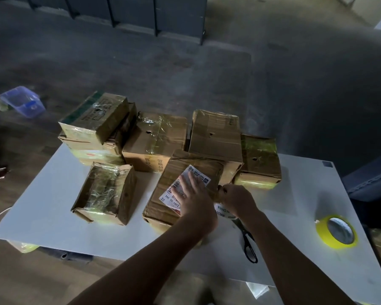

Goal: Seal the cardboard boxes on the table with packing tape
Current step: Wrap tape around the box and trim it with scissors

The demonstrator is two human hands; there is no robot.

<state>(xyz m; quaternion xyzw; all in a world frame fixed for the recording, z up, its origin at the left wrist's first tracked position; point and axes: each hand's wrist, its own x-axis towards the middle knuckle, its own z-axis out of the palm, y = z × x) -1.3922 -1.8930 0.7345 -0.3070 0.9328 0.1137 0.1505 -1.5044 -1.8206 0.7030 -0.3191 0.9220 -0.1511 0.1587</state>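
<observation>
A worn cardboard box (174, 183) with a white shipping label (194, 175) lies near the middle of the white table (53, 194). My left hand (194, 197) rests flat on its top, fingers spread over the label. At the box's right edge my right hand (235, 199) is closed, pinching what looks like tape or a flap; a roll with printed lettering (223, 211) peeks out beneath it. A yellow tape roll (337, 232) sits at the table's right side. Black scissors (249, 245) lie under my right forearm.
Several taped boxes crowd the back of the table: a stacked pair (95, 128) at left, one (154, 144) in the middle, two (216, 137) at right. Another box (106, 192) lies front left. A blue plastic tub (22, 102) sits on the floor.
</observation>
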